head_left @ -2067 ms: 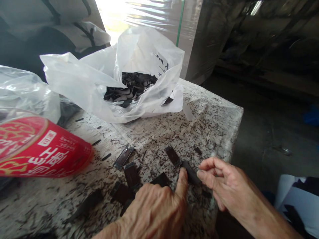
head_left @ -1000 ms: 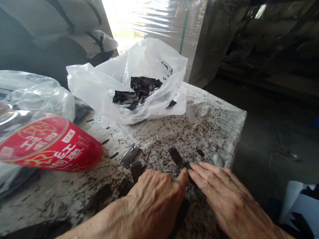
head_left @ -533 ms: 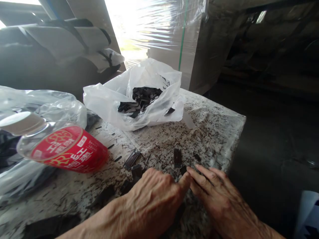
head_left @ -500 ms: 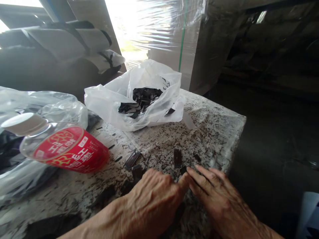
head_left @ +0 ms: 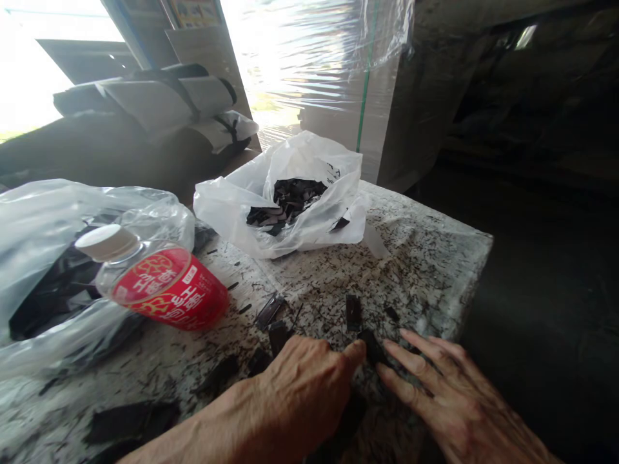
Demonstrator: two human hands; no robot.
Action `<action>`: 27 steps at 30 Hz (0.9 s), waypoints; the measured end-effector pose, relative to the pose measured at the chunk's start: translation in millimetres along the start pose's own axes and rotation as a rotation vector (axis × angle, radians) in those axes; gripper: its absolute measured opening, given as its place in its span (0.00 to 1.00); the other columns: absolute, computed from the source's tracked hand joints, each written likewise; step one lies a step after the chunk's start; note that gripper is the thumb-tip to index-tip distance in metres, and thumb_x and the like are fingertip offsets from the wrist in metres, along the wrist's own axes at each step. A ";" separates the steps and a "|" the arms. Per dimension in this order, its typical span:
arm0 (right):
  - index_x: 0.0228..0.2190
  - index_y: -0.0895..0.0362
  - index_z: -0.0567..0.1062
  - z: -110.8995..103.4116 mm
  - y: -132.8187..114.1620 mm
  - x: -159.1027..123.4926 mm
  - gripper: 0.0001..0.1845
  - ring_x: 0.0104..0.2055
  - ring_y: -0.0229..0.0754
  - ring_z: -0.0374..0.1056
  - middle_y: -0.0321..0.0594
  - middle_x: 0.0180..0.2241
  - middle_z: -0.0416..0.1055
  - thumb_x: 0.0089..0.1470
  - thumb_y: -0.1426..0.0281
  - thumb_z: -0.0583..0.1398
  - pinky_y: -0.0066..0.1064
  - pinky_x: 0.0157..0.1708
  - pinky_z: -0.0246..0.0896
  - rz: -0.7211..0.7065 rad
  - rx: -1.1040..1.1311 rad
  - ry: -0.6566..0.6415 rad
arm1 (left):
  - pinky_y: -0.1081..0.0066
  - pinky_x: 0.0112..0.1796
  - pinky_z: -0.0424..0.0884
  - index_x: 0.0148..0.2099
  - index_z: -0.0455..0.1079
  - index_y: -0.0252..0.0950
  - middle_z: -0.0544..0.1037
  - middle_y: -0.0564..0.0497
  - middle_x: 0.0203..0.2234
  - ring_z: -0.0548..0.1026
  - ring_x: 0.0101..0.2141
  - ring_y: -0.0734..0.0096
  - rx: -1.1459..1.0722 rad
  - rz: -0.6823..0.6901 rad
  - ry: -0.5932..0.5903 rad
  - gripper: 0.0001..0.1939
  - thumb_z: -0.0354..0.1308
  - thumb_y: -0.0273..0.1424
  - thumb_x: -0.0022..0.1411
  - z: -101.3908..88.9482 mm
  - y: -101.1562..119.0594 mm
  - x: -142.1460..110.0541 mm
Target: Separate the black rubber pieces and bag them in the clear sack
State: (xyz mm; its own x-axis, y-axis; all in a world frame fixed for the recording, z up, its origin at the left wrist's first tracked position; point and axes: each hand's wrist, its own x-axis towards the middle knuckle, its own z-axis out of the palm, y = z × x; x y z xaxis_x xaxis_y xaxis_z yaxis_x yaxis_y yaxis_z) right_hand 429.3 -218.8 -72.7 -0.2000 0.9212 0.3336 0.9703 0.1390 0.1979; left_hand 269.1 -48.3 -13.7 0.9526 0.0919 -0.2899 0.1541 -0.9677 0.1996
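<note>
My left hand (head_left: pixel 304 386) rests low over the table, back up, its fingers curled under and mostly hidden. Its thumb tip touches or nearly touches a small black piece (head_left: pixel 371 348). What the curled fingers hold, if anything, is hidden; a dark shape shows beneath the palm. On the other side of that piece, my right hand (head_left: pixel 445 393) lies with its fingers stretched and spread, fingertips near the piece. Just beyond the hands lie a flat dark rectangular piece (head_left: pixel 353 312) and another dark piece (head_left: pixel 269 311). More dark scraps (head_left: pixel 220 375) are left of my left hand.
The pale table (head_left: pixel 425 251) is strewn with black shreds. A white plastic bag (head_left: pixel 222 209) of black scraps stands at the back. On the left are a red-labelled bottle (head_left: pixel 169 287) and a clear bag (head_left: pixel 39 206) with dark pieces. Wrapped boxes (head_left: pixel 333 122) stand behind.
My right hand has drawn away from the left thumb and its fingers have spread, baring the black piece between them. The camera view has shifted, so the bottle and bags appear further right.
</note>
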 end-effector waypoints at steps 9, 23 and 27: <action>0.45 0.51 0.73 11.8 -17.9 22.3 0.24 0.51 0.46 0.61 0.39 0.47 0.70 0.53 0.82 0.48 0.41 0.49 0.56 0.300 0.192 0.137 | 0.70 0.20 0.55 0.50 0.62 0.36 0.73 0.51 0.21 0.71 0.23 0.64 -0.113 0.033 0.018 0.19 0.44 0.25 0.55 -11.5 1.1 4.7; 0.31 0.52 0.72 -36.5 -17.1 47.8 0.06 0.32 0.39 0.67 0.35 0.31 0.68 0.52 0.64 0.57 0.28 0.31 0.64 0.545 1.030 -0.101 | 0.83 0.13 0.49 0.42 0.67 0.37 0.67 0.55 0.29 0.56 0.14 0.88 -1.838 -0.208 -0.207 0.26 0.43 0.53 0.58 -19.9 30.4 12.8; 0.25 0.54 0.72 -30.9 -15.6 48.4 0.09 0.33 0.40 0.66 0.35 0.28 0.68 0.52 0.64 0.57 0.29 0.33 0.63 0.653 1.224 -0.086 | 0.81 0.12 0.48 0.41 0.66 0.38 0.61 0.57 0.21 0.54 0.13 0.85 -1.801 -0.193 -0.159 0.27 0.40 0.54 0.58 -15.0 34.0 17.7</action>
State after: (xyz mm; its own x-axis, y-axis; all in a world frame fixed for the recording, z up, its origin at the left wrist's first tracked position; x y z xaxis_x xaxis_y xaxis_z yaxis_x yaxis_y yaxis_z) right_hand 400.3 -187.6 -31.2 0.2958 0.9551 -0.0143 0.3934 -0.1355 -0.9093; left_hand 295.1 -76.0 2.0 0.8743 0.0345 -0.4842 0.4134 0.4700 0.7799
